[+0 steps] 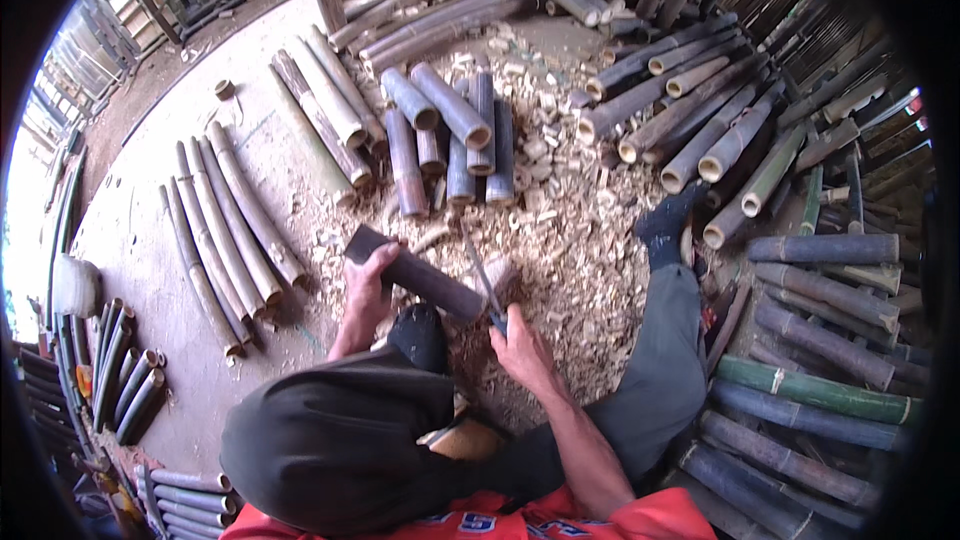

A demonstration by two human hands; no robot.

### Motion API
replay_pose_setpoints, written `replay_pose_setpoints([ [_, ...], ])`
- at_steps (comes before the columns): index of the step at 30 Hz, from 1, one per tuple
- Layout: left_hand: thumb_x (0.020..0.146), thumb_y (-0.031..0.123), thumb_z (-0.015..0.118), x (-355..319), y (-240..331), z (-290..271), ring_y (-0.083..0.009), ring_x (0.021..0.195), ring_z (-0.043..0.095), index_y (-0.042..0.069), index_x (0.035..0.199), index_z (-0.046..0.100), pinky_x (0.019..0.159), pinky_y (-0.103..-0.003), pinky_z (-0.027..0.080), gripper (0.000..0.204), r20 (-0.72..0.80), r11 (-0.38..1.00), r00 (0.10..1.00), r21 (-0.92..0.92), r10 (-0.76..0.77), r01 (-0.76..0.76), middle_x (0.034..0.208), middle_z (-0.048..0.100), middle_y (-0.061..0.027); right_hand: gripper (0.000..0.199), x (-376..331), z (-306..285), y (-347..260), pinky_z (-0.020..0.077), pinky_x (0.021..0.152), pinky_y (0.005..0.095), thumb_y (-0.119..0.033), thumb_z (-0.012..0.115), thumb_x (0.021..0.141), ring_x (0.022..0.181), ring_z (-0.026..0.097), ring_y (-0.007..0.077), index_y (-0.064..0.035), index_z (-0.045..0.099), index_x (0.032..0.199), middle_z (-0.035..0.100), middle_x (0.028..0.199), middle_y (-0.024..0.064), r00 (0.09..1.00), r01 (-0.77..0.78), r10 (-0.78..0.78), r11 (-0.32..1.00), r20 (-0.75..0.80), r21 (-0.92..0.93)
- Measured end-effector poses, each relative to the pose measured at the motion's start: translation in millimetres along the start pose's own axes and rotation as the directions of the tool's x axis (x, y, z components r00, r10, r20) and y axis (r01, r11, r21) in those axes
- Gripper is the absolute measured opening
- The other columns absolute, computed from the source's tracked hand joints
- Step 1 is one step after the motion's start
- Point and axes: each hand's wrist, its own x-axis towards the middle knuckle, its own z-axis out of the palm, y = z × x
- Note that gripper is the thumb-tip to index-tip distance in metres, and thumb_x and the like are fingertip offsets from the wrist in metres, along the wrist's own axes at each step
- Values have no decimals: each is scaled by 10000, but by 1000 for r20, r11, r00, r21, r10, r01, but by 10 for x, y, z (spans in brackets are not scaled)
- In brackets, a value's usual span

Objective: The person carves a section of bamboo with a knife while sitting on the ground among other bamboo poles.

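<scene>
My left hand [370, 285] grips the upper left end of a short, dark bamboo piece [425, 278]. The piece slants down to the right, above my left foot [420, 335]. In my right hand [522, 348] is the handle of a long-bladed knife [480, 262]; its blade points away from me and a little left. By the lower right end of the bamboo, the blade crosses in front of a pale wooden block [503, 278]. Whether blade and bamboo touch, I cannot tell. Pale wood chips [560, 320] lie around both.
Just beyond my hands lies a stack of short bamboo pieces [450, 105]. Longer bamboo poles [225, 230] rest at the left. More bamboo piles [690, 90] stand at the far right, and further poles [815, 383] lie beside my outstretched right leg [655, 340].
</scene>
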Motion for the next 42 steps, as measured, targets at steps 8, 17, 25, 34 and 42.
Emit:
replay_pose_setpoints([
  [8, 843, 130, 852, -89, 164, 20, -214, 859, 721, 31, 1141, 623, 779, -378, 611, 389, 51, 986, 995, 148, -85, 77, 990, 712, -84, 347, -30, 219, 37, 568, 656, 578, -292, 652, 1030, 777, 727, 474, -27, 467, 1155, 721, 879, 256, 998, 6, -7, 1000, -60, -17],
  [17, 830, 54, 878, -65, 146, 65, -201, 851, 729, -14, 1088, 680, 817, -371, 604, 333, -134, 993, 989, 101, 65, -52, 988, 742, -102, 323, -94, -87, -379, 578, 631, 568, -275, 620, 1049, 776, 728, 482, -28, 459, 1183, 724, 873, 262, 943, 231, -191, 965, -274, 125],
  [25, 807, 55, 887, -62, 128, 209, -227, 878, 753, -57, 1059, 702, 876, -381, 604, 332, -45, 994, 997, 85, 67, -63, 953, 758, -133, 349, -37, -224, -227, 581, 705, 585, -293, 642, 1032, 820, 729, 500, -21, 471, 1170, 722, 881, 287, 995, 7, -1, 998, -103, 63],
  [34, 777, 87, 870, 12, 163, 136, -298, 1018, 732, -17, 1178, 608, 975, -459, 587, 490, 154, 994, 987, 84, 52, -65, 1084, 719, -162, 325, 35, 50, -41, 590, 638, 544, -264, 637, 1038, 780, 737, 479, -30, 461, 1178, 714, 835, 299, 1000, -16, 17, 997, 1, -74],
  [42, 780, 83, 875, -54, 177, 202, -298, 1023, 732, -30, 1175, 616, 963, -462, 595, 485, 127, 998, 992, 65, 18, -26, 1088, 723, -171, 317, -50, 239, 67, 582, 685, 593, -259, 638, 1031, 797, 723, 507, -24, 465, 1154, 715, 850, 315, 985, 57, -43, 995, -167, 80],
])
